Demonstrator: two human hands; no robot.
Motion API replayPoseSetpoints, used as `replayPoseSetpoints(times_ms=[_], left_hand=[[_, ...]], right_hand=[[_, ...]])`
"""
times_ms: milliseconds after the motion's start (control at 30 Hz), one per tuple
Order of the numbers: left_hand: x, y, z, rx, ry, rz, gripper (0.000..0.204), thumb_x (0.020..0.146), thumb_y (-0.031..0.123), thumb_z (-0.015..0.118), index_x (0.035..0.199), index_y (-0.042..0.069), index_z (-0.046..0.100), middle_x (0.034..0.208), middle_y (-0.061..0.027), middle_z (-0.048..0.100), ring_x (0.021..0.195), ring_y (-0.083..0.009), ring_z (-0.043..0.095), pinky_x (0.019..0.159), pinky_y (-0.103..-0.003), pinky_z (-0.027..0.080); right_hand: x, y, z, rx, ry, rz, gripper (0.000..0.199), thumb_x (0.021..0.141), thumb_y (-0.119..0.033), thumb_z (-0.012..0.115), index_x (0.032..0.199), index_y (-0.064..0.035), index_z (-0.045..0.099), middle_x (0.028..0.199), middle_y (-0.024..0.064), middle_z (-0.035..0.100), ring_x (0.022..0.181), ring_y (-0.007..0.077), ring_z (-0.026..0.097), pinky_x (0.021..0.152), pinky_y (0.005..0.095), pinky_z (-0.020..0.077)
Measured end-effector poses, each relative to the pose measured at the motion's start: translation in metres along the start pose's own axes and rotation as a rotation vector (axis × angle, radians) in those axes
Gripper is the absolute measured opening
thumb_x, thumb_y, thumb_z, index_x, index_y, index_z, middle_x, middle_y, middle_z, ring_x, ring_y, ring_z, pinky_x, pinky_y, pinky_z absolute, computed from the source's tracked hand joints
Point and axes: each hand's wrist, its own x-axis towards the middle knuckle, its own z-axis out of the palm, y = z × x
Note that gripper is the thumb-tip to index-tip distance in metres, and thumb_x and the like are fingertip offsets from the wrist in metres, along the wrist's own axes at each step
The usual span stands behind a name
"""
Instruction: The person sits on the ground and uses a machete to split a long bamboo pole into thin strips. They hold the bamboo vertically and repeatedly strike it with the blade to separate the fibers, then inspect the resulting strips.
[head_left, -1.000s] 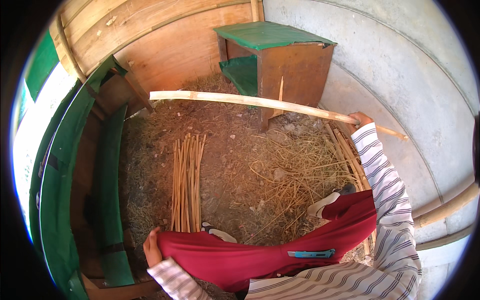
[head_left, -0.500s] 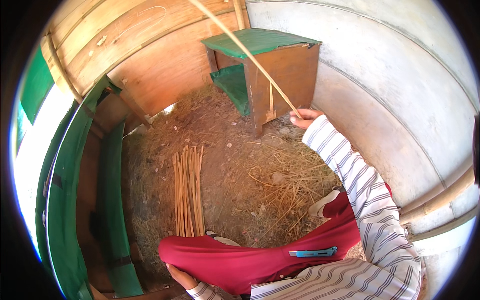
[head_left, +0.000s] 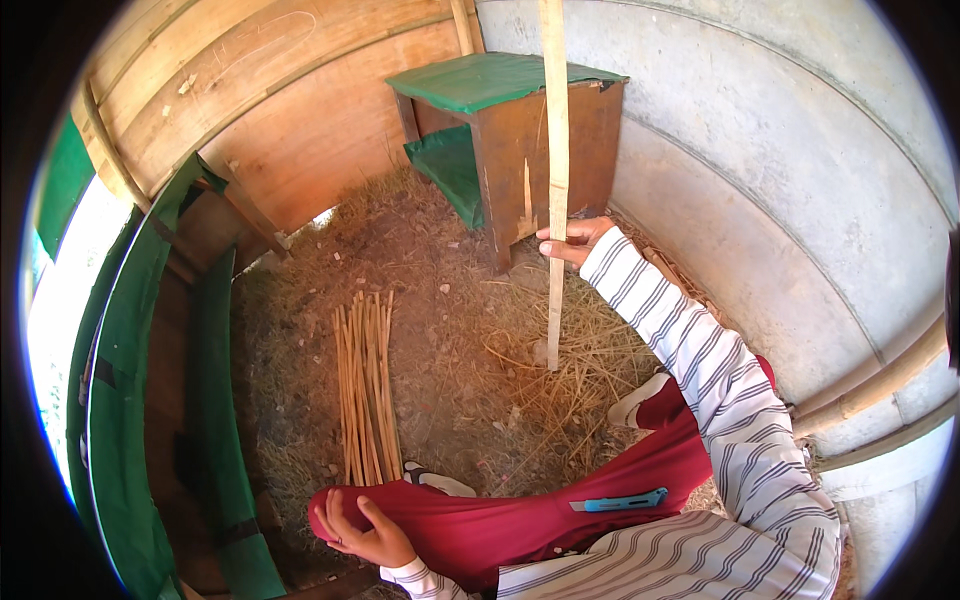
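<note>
My right hand grips a long pale bamboo pole that stands nearly upright, its lower end resting on the straw-strewn ground. My left hand rests on my knee, which is clad in dark red cloth, fingers loosely curled and holding nothing. A bundle of thin split bamboo strips lies flat on the dirt just beyond my left knee. A blue-handled knife lies on my lap.
A brown wooden stand with a green top sits ahead against a grey concrete wall. A green bench runs along the left. Plank wall behind. Loose straw covers the ground. A bamboo rail is on the right.
My right hand has swung the pole from lying horizontal across the view to standing upright with its end on the ground. My left hand stayed at my knee.
</note>
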Motion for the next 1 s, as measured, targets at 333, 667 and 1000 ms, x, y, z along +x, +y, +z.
replayPoseSetpoints(times_ms=[333, 667, 1000], left_hand=[[0.028, 0.117, 0.047, -0.665, -0.506, 0.251, 0.038, 0.090, 0.013, 0.067, 0.122, -0.005, 0.056, 0.124, -0.0239, 0.059, 0.122, -0.0394, 0.054, 0.103, -0.047, 0.042], [0.015, 0.142, 0.088, -0.636, -0.766, 0.330, 0.049, 0.090, 0.023, 0.069, 0.128, -0.003, 0.052, 0.127, -0.0240, 0.058, 0.120, -0.0400, 0.055, 0.101, -0.047, 0.043], [0.003, 0.129, 0.106, -0.600, -0.897, 0.361, 0.059, 0.091, 0.030, 0.068, 0.135, -0.002, 0.047, 0.129, -0.0271, 0.054, 0.120, -0.0452, 0.053, 0.099, -0.049, 0.044]], right_hand=[[-0.020, -0.015, 0.004, 0.056, -0.014, 0.006, 0.036, 0.083, -0.035, 0.078, 0.111, -0.0128, 0.074, 0.085, 0.0032, 0.074, 0.067, 0.0075, 0.061, 0.060, 0.0250, 0.0507], [-0.033, -0.025, 0.001, 0.135, 0.095, 0.013, 0.028, 0.087, -0.021, 0.076, 0.111, -0.0065, 0.073, 0.078, 0.0020, 0.072, 0.058, 0.0034, 0.057, 0.055, 0.0200, 0.0495], [-0.033, -0.018, -0.010, 0.161, 0.134, -0.016, 0.028, 0.090, -0.020, 0.072, 0.110, -0.0006, 0.072, 0.085, 0.0051, 0.071, 0.062, 0.0077, 0.059, 0.059, 0.0222, 0.0511]])
